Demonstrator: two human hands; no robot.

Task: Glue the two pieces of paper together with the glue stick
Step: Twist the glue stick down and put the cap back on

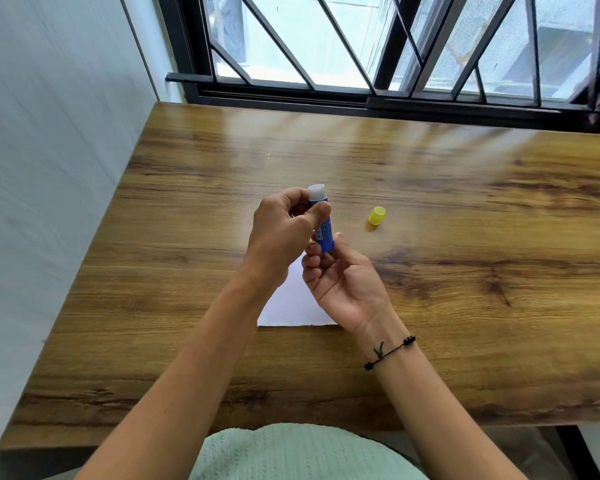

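Observation:
A blue glue stick (325,233) with a white open top is held upright above the table. My left hand (284,230) grips its upper part between thumb and fingers. My right hand (340,278) pinches its lower end from below, palm turned up. The yellow cap (377,215) stands apart on the wood to the right. White paper (293,306) lies flat under my hands, mostly hidden by them; I cannot tell whether it is one sheet or two.
The wooden table (465,271) runs from a white wall (49,168) on the left to a barred window (395,46) at the back. Its near edge is at my lap.

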